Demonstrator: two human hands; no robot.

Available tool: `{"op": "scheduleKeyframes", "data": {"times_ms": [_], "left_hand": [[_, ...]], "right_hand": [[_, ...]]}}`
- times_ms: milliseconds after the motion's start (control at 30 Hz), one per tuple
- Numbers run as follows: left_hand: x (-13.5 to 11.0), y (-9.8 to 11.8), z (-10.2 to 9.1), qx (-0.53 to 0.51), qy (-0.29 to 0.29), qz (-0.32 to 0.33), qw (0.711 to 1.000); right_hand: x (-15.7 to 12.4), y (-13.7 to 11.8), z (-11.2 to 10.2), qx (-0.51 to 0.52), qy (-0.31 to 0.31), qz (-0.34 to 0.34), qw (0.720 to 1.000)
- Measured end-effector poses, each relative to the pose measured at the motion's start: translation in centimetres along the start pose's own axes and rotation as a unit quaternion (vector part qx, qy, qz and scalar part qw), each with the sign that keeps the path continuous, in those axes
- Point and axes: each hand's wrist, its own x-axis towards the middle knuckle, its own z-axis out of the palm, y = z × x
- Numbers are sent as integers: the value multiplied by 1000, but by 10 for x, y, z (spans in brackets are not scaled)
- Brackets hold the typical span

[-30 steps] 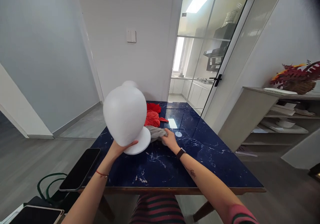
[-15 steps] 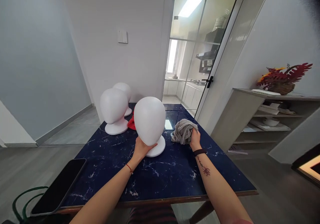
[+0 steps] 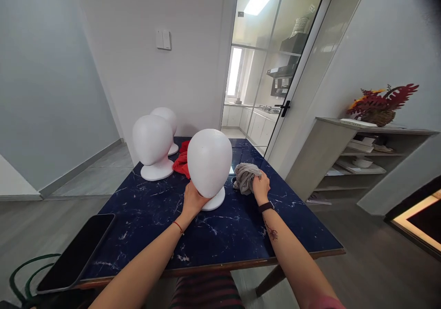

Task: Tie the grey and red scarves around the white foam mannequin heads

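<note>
A white foam mannequin head (image 3: 210, 162) stands on its round base at the middle of the dark blue marbled table (image 3: 220, 240). My left hand (image 3: 193, 201) is wrapped round its neck, with some fingers hidden behind it. To the right, my right hand (image 3: 261, 187) grips a crumpled grey cloth (image 3: 244, 179) lying on the tabletop. Behind the held head, a red cloth (image 3: 181, 162) lies bunched and partly covered from view. Two more white mannequin heads, a nearer one (image 3: 152, 141) and a farther one (image 3: 167, 116), stand at the back left.
A black tablet-like device (image 3: 77, 249) lies at the table's left front corner beside a green cable (image 3: 25, 272). A striped seat (image 3: 206, 293) shows below the front edge. Beyond the table are a glass door (image 3: 262, 70) and a grey shelf unit (image 3: 310, 162) with a flower basket (image 3: 379, 116).
The held mannequin head has tilted slightly to the right, showing more of the red cloth. My right hand and the grey cloth have shifted a little left. The camera view has moved slightly.
</note>
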Motion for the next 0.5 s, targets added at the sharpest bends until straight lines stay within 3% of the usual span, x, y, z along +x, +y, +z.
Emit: {"op": "scheduleKeyframes", "data": {"times_ms": [100, 200, 300, 500], "left_hand": [[3, -4, -7, 6, -1, -4, 1000], [6, -9, -11, -2, -6, -16, 1000], [7, -13, -11, -7, -14, -11, 1000], [7, -18, -11, 12, -23, -22, 999]], "right_hand": [[-2, -9, -6, -43, 47, -74, 995], [-6, -16, -10, 34, 30, -123, 991], [-10, -22, -9, 100, -17, -131, 986], [-13, -20, -1, 138, -55, -108, 983]]}}
